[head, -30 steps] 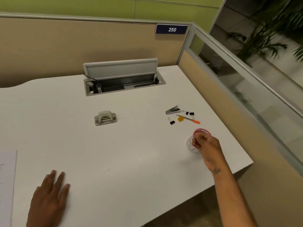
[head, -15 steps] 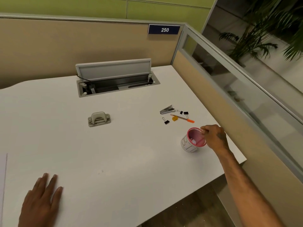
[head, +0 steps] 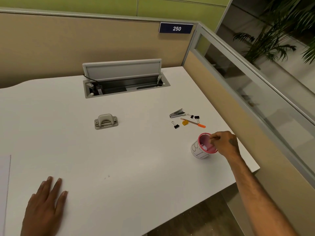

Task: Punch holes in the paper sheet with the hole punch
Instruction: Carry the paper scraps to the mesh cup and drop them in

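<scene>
A grey hole punch (head: 106, 121) sits alone on the white desk (head: 136, 159), well away from both hands. The paper sheet (head: 4, 178) shows only as a strip at the left edge. My left hand (head: 44, 208) lies flat on the desk, fingers spread, holding nothing. My right hand (head: 225, 143) grips the far rim of a small white cup with a pink inside (head: 202, 148), which stands on the desk with small white bits in it. Two tiny white paper dots (head: 107, 176) lie in front of me.
Behind the cup lie a stapler remover (head: 177, 113), three black binder clips (head: 175, 125), a yellow sharpener (head: 185, 122) and an orange-tipped pencil (head: 193, 123). An open cable tray (head: 124, 86) is sunk in the desk's back. The partition (head: 238, 99) runs along the right; the desk edge is near the cup.
My right hand has shifted from over the cup's mouth to its far rim, so the pink inside shows. The left hand stays flat. The view has turned slightly.
</scene>
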